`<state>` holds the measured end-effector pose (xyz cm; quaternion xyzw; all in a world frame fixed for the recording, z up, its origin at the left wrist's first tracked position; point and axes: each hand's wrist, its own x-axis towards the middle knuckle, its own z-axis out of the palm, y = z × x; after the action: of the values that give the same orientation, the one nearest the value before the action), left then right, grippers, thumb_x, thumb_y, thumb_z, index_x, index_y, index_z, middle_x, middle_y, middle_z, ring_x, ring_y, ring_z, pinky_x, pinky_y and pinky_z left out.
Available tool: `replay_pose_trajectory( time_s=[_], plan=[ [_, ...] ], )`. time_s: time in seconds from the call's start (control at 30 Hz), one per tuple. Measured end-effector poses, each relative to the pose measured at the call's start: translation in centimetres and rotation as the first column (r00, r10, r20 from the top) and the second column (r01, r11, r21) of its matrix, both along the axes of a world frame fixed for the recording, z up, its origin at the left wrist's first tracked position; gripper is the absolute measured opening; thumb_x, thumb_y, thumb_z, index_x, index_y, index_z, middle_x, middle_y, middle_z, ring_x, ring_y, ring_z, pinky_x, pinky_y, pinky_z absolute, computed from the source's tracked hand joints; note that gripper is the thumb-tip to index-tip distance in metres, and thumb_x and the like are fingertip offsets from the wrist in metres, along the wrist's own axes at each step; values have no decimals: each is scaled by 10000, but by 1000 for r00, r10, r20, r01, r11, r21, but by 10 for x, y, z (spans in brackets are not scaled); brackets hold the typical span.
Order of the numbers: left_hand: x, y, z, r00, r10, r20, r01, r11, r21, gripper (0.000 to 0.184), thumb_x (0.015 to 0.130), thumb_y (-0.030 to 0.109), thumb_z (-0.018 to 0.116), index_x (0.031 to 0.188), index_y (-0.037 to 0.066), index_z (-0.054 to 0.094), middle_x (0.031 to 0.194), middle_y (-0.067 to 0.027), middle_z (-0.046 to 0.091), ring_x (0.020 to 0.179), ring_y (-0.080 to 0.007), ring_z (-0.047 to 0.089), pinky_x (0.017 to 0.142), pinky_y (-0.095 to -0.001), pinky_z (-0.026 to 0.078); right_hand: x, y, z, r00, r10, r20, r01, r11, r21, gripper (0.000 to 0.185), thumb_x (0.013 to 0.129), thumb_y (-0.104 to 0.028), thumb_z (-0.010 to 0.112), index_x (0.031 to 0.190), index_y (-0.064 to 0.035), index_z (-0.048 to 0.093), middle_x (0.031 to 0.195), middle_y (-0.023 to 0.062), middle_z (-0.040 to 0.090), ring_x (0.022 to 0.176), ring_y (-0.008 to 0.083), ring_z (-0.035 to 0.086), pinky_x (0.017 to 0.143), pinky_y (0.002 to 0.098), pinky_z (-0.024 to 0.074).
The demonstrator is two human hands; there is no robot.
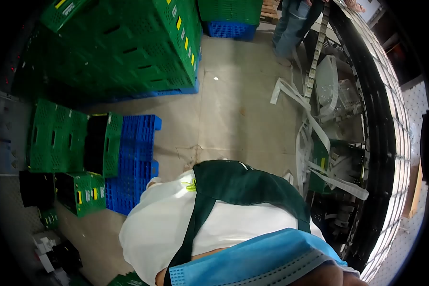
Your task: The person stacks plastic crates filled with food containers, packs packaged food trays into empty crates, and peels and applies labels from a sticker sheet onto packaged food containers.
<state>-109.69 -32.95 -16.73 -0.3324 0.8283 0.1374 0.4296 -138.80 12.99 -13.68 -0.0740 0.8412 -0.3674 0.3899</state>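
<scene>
A small part of what looks like my left hand (153, 181) shows past the white sleeve, close to the edge of a blue plastic pallet (137, 148). Its fingers are mostly hidden, and I cannot make out anything held. My right hand does not show; my body covers that side. A dark green apron (252, 183) over a white top fills the lower middle, with a blue face mask (257, 257) below it. Green crates (57, 138) stand left of the pallet's bare part, and a smaller open green crate (88, 193) sits in front of them.
A tall stack of green crates (119, 52) rises on a blue pallet at the upper left. Along the right runs a long black-edged worktop (386, 109). White strips (310, 114) hang beside it. Another person in jeans (288, 28) stands at the far end.
</scene>
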Motion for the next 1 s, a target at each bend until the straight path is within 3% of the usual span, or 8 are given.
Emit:
replay_pose_trajectory(
  time_s=[0.17,0.27,0.47,0.53,0.57,0.83,0.9,1.0],
  plan=[
    [-179,-40,-35,946,-208,-247,204,978,-43,305,753,283,455,902,54,590,979,-200,544,941,-332,509,788,-390,409,-57,-29,-3,999,-33,20,33,999,20,301,820,-273,455,949,-21,558,909,151,565,858,244,543,758,298,409],
    [-318,-22,-55,486,815,-316,-509,558,656,293,802,333,466,738,55,532,599,-28,507,506,-106,448,503,-257,381,-110,-42,-7,999,-46,5,46,999,14,309,822,-284,452,934,-20,567,892,157,573,847,254,550,749,301,412],
    [-506,-23,-44,701,602,-382,-302,736,606,374,794,387,460,819,30,568,675,-40,540,570,-136,488,559,-292,407,-296,-97,1,930,125,-346,-170,980,-103,328,824,-305,446,903,-17,583,857,170,587,826,273,563,730,308,419],
    [-530,-59,-48,834,50,-549,5,995,98,402,775,382,447,896,23,583,829,-127,591,756,-244,545,649,-369,413,-387,-130,-20,805,455,-380,-386,889,246,330,809,-312,452,855,-15,589,820,175,590,773,306,562,707,328,425],
    [-541,-71,-37,893,314,-322,-260,945,200,389,779,367,447,906,23,575,850,-133,586,768,-249,546,648,-363,419,-428,-146,-29,708,638,-303,-478,749,459,330,793,-315,460,812,-13,591,788,178,590,723,336,558,686,347,428],
    [-655,-149,-35,169,888,-429,-679,420,602,403,821,405,403,800,29,548,650,-106,534,549,-197,506,538,-312,411,-676,-336,53,995,62,-76,-74,984,-165,298,759,-283,543,590,-42,498,520,43,492,464,160,475,447,265,379],
    [-674,-173,-52,657,518,-548,-375,855,358,434,818,422,375,782,30,559,706,-138,554,603,-223,530,584,-340,418,-709,-390,61,892,134,431,59,912,-406,234,773,-257,553,675,-62,468,538,-20,419,428,79,355,398,206,299],
    [-704,-202,-58,861,392,-323,-312,910,272,425,812,411,375,789,31,565,754,-150,559,660,-253,532,631,-360,412,-744,-457,49,786,269,557,49,871,-489,257,797,-287,538,906,-78,438,811,23,482,629,92,456,447,176,326]
  ],
)
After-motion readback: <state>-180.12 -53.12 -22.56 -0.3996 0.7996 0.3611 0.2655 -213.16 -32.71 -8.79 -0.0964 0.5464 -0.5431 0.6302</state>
